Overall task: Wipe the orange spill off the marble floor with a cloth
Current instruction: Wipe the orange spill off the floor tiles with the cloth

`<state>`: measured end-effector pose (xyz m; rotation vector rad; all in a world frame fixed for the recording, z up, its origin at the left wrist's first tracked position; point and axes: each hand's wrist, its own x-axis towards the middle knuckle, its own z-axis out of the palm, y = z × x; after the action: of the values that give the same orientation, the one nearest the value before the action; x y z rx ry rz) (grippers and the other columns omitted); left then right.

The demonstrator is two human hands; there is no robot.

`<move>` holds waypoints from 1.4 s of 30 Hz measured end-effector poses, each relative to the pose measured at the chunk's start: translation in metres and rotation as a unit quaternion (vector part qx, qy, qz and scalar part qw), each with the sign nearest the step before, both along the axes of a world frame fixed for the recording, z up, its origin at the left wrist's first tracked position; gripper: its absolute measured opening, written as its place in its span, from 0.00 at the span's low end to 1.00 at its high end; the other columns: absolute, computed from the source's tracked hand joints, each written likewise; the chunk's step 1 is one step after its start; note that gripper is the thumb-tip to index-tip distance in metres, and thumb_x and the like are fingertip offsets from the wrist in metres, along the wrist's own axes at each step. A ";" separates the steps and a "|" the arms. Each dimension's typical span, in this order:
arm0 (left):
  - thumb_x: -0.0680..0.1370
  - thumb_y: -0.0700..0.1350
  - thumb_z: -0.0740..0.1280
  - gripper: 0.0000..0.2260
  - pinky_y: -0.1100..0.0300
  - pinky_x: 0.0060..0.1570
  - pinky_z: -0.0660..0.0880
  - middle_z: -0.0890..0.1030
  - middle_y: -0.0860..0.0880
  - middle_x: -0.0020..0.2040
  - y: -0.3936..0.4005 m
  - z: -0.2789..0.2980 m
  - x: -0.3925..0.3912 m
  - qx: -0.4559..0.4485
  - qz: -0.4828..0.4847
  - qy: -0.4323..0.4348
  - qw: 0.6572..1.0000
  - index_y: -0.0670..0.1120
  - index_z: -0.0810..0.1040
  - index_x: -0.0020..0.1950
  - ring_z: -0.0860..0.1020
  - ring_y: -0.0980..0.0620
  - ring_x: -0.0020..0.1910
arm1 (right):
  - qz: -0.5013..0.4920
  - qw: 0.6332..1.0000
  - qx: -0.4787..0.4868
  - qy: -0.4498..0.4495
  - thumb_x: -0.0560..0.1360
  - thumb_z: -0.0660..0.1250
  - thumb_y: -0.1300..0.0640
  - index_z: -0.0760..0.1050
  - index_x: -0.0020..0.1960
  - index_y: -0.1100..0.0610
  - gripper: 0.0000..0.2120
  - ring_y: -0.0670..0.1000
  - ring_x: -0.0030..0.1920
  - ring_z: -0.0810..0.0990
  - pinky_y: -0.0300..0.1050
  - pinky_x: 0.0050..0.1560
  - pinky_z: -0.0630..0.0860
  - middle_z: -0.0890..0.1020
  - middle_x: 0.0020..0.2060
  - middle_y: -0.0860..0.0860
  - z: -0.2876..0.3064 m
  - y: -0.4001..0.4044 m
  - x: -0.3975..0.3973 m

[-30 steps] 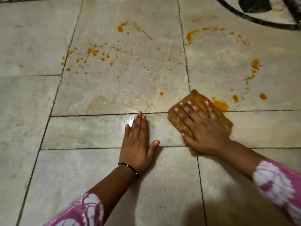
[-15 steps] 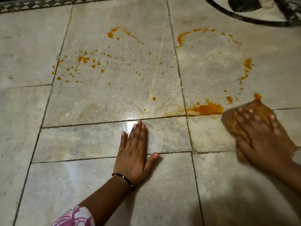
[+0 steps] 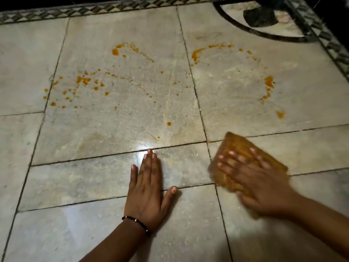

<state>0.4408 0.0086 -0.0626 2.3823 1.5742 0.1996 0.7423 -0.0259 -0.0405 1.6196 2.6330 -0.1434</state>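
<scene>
Marble floor (image 3: pixel 113 129) carries scattered orange spill (image 3: pixel 83 80); right hand (image 3: pixel 260 186), fingers spread, presses cloth (image 3: pixel 236 146) flat at near right, its long axis running far-left to near-right; left hand (image 3: pixel 147 193) lies flat, empty.

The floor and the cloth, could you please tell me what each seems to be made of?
Floor: apparently polished marble slabs, with pale veining, dark joints and a glare spot. Cloth: probably soft woven fabric, stained orange-brown, flattened under the right hand; blur hides its weave.

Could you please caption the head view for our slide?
Right hand presses a cloth on marble floor below orange spill; left hand flat.
</scene>
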 end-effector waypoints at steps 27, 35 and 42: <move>0.77 0.63 0.46 0.38 0.43 0.71 0.45 0.47 0.39 0.77 -0.002 0.002 0.002 -0.004 0.085 -0.020 0.996 0.36 0.47 0.75 0.46 0.44 0.76 | 0.068 0.996 0.045 -0.024 0.75 0.48 0.40 0.55 0.76 0.55 0.33 0.55 0.74 0.60 0.64 0.71 0.48 0.64 0.74 0.55 -0.013 0.174 -0.098; 0.76 0.68 0.45 0.40 0.45 0.72 0.44 0.50 0.40 0.77 0.000 0.000 0.001 -0.017 0.074 0.032 0.997 0.38 0.51 0.76 0.47 0.45 0.76 | 0.206 0.978 -0.027 -0.027 0.76 0.50 0.42 0.59 0.75 0.53 0.30 0.52 0.75 0.58 0.64 0.70 0.53 0.64 0.74 0.51 0.005 0.061 -0.002; 0.76 0.68 0.45 0.40 0.45 0.71 0.46 0.54 0.40 0.76 0.000 0.005 0.005 -0.032 0.076 0.058 0.995 0.38 0.54 0.75 0.49 0.45 0.76 | -0.151 0.988 0.006 -0.021 0.72 0.43 0.39 0.53 0.76 0.54 0.36 0.54 0.75 0.55 0.59 0.72 0.42 0.61 0.75 0.55 -0.001 0.129 -0.004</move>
<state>0.4458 0.0084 -0.0571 2.2635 1.7884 0.0414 0.7378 0.1028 -0.0416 1.9918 2.3473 -0.1035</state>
